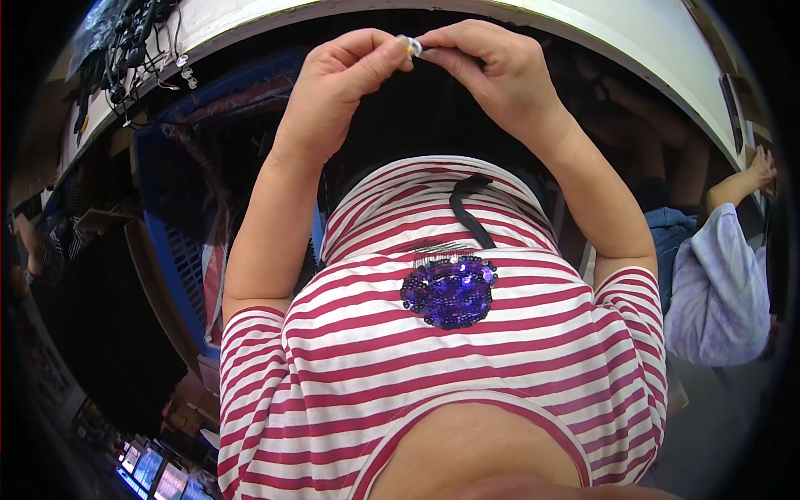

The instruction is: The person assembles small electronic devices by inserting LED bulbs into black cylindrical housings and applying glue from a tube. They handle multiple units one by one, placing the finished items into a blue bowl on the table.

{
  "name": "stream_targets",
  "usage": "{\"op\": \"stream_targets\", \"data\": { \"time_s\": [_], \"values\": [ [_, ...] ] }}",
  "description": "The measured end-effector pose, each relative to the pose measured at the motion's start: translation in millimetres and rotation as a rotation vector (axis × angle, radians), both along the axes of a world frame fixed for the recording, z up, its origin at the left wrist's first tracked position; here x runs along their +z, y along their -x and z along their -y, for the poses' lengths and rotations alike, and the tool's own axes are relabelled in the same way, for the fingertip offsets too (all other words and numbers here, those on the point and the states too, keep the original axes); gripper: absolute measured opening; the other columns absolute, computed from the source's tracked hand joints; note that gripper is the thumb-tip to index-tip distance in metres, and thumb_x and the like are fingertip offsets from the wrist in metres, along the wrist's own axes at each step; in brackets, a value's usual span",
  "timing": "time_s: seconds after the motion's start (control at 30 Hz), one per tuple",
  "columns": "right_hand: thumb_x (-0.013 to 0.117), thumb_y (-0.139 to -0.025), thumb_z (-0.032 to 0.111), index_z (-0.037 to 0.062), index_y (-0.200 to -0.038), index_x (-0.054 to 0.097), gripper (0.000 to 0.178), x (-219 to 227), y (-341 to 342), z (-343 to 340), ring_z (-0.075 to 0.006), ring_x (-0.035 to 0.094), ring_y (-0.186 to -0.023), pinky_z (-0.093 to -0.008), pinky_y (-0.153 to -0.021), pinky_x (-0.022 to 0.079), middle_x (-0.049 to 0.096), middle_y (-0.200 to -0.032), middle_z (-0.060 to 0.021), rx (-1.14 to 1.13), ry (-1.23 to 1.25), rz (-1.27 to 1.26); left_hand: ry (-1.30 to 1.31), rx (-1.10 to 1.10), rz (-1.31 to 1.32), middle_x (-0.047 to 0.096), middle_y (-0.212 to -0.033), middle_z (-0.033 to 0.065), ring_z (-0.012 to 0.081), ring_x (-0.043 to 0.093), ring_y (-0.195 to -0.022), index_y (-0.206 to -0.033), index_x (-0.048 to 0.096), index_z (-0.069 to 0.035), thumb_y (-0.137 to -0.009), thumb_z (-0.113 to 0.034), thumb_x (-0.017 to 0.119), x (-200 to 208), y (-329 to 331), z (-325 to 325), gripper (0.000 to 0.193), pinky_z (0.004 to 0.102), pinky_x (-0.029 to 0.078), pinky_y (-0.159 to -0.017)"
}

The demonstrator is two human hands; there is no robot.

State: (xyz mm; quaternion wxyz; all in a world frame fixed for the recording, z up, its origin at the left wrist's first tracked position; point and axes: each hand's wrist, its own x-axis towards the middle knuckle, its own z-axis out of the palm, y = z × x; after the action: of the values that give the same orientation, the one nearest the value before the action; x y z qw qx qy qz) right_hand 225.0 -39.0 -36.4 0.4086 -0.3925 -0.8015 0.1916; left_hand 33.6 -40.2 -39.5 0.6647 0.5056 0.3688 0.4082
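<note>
Close to the table's near edge, both my hands come together around a small white, partly clear piece (412, 46) with a yellowish spot. My left hand (346, 87) pinches it between thumb and fingertips. From the other side, my right hand (500, 75) has its thumb and index finger closed on the right end of the same piece. The fingertips cover much of it, so its exact kind is hard to make out.
A white tabletop (283, 23) curves across the top. Black cables with connectors (142, 58) hang over its left edge. Below left stands a blue plastic crate (179, 258) beside a cardboard box (158, 283). A co-worker's pale purple sleeve (723, 287) and hand (760, 171) are at right.
</note>
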Motion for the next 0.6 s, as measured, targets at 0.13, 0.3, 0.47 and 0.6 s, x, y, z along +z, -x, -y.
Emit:
{"op": "stream_targets", "data": {
  "time_s": [0.13, 0.3, 0.47, 0.6],
  "values": [
    [0.056, -0.084, 0.012, -0.0003, -0.090, 0.061, 0.015, -5.5, -3.0, -12.7, -0.0126, 0.059, -0.070, -0.0238, -0.064, 0.048, 0.062, -0.081, -0.0061, 0.079, 0.457, -0.486, -0.024, 0.097, -0.063, 0.057, -0.092, 0.0024, 0.0090, 0.051, -0.082, -0.106, 0.053, -0.004, -0.078, -0.009, 0.064, -16.2, -9.6, 1.9, 0.030, 0.0205, 0.041, -0.076],
    [0.061, -0.081, 0.007, -0.0020, -0.090, 0.059, 0.013, 1.7, -1.6, -16.2, -0.0123, 0.060, -0.076, -0.0239, -0.071, 0.049, 0.062, -0.089, -0.0068, 0.094, 0.938, -0.920, -0.029, 0.085, 0.289, 0.047, -0.111, 0.0088, 0.0179, 0.051, -0.096, -0.126, 0.036, -0.003, -0.069, 0.001, 0.069, -44.2, -49.4, 13.4, 0.065, 0.0267, 0.045, -0.084],
    [0.068, -0.067, -0.002, 0.0046, -0.082, 0.065, 0.017, 23.4, -7.6, -9.1, -0.0174, 0.060, -0.078, -0.0276, -0.072, 0.049, 0.061, -0.085, -0.0076, 0.159, -0.001, -0.262, 0.025, 0.144, 0.608, 0.050, -0.095, 0.0058, 0.0079, 0.044, -0.074, -0.115, 0.044, -0.003, -0.084, -0.023, 0.059, -29.2, -36.1, -0.6, 0.040, 0.0181, 0.036, -0.060],
    [0.064, -0.066, 0.002, 0.0074, -0.082, 0.064, 0.017, 22.7, -3.9, -12.6, -0.0207, 0.061, -0.075, -0.0318, -0.069, 0.050, 0.062, -0.081, -0.0033, 0.366, -0.264, 0.137, 0.159, 0.097, 0.398, 0.052, -0.070, -0.0012, 0.0031, 0.044, -0.056, -0.086, 0.050, -0.006, -0.076, -0.012, 0.065, -8.6, -23.7, -12.3, 0.019, 0.0155, 0.031, -0.050]
  ]
}}
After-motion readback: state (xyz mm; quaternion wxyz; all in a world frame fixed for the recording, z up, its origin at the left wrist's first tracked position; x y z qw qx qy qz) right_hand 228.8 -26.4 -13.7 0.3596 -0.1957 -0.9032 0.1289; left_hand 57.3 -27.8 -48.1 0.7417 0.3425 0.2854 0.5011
